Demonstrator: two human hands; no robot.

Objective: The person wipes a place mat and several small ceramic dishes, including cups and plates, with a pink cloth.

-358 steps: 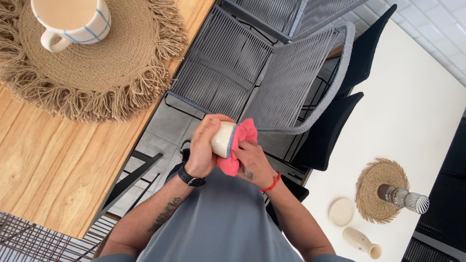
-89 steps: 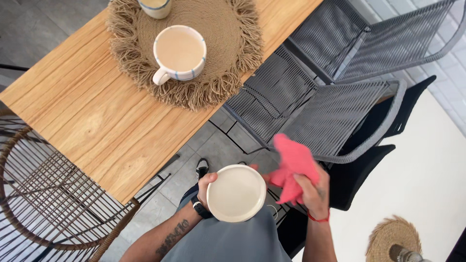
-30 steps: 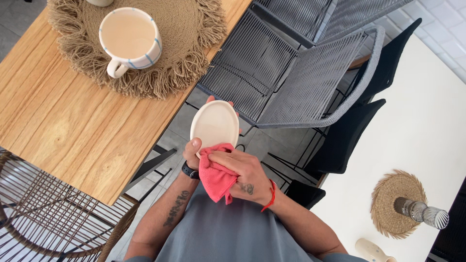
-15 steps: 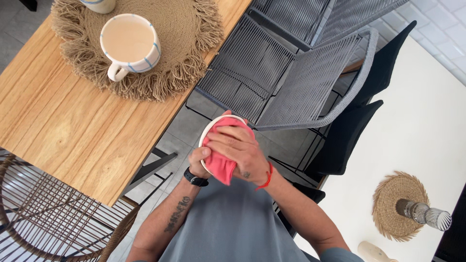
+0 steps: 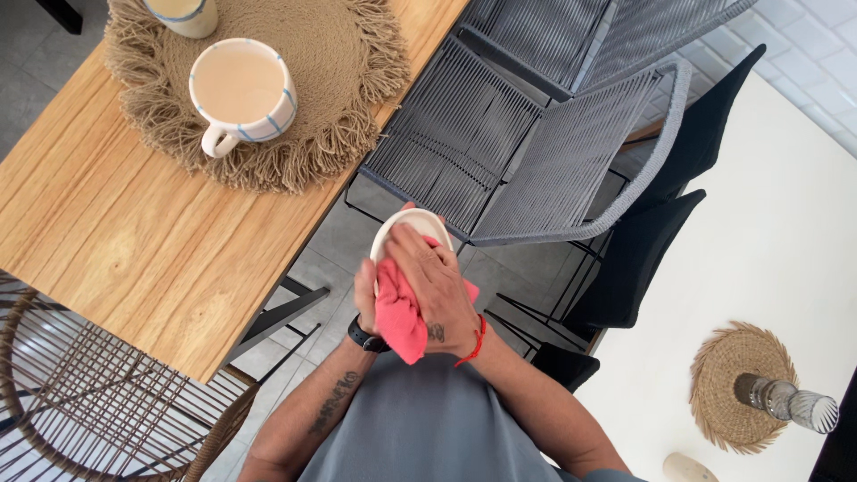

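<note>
The right hand (image 5: 435,287) lies flat over a pink cloth (image 5: 399,314) and presses it against the face of a small cream plate (image 5: 403,230); its fingers are spread and closed on the cloth. The left hand (image 5: 365,289) grips the plate from its left edge, with a black watch (image 5: 363,337) on the wrist, but most of its fingers are hidden behind the plate, so how they lie is not clear. The plate is held in the air, tilted, in front of the person's grey shirt and just to the right of the wooden table (image 5: 125,232). Only its upper rim shows above the right hand.

On the wooden table, near its far end, lies a fringed woven mat (image 5: 339,98), and on this mat stands a cream mug (image 5: 241,93) with blue lines. Just right of the table stands a grey rope chair (image 5: 536,152). Far right of the table there is a white table (image 5: 768,232) with a smaller round mat (image 5: 714,393) and a glass bottle (image 5: 786,402) lying on it.
</note>
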